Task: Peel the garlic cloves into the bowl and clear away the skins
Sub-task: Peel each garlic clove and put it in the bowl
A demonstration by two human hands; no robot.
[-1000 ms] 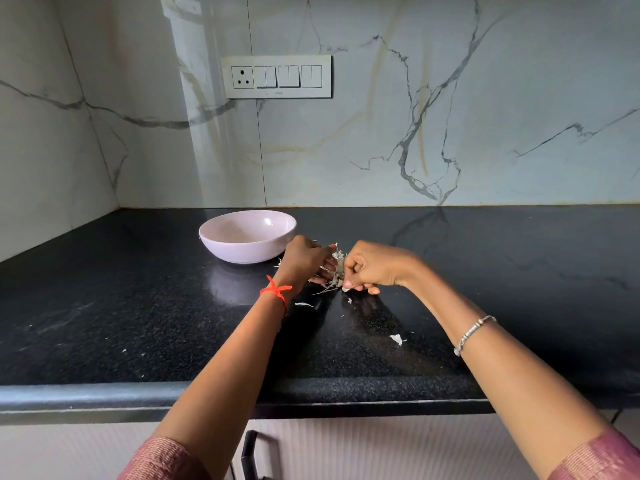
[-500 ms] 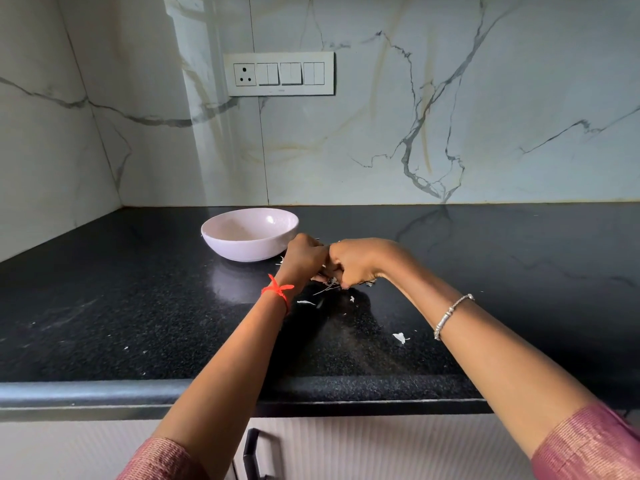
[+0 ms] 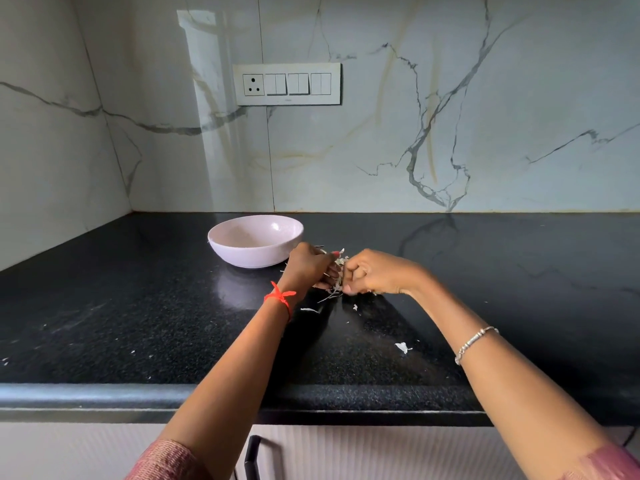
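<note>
Hands (image 3: 377, 275) hide whatever the garlic skins (image 3: 338, 271) enclose; cabinet handle (image 3: 252, 459) cropped.

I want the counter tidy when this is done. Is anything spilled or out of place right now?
Yes: loose on the counter lie a skin strip near the left hand, a fleck near the right hand, and a larger white piece nearer the front edge. The bowl stands upright.

Soft daylight fell from the left, leaving a pale streak on the marble wall (image 3: 204, 109) and a dull sheen on the black desk (image 3: 104, 306). Wide-angle bending curved the edges; focus stayed sharp.
</note>
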